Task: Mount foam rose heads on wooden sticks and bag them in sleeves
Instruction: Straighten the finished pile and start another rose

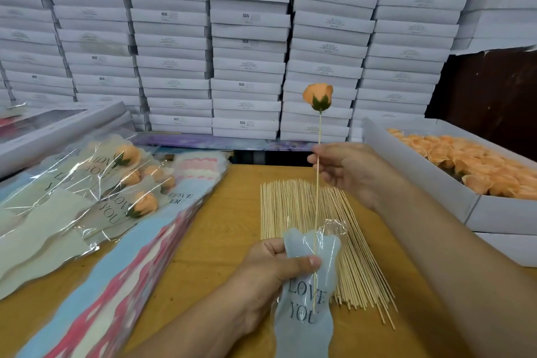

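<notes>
Head view, from the left: bagged roses [128,183] lie in clear "LOVE YOU" sleeves over a stack of flat sleeves [122,279] on the table [226,229]. Near the middle, the left hand [273,276] pinches a blue sleeve [305,299] between thumb and fingers, holding its mouth open. A stick [317,183] stands nearly upright with its lower end inside that sleeve and an orange rose [318,96] on top. The right hand [345,171] pinches the stick midway. Loose sticks [343,253] lie beneath. At right, a box [421,183] holds orange rose heads [476,166].
</notes>
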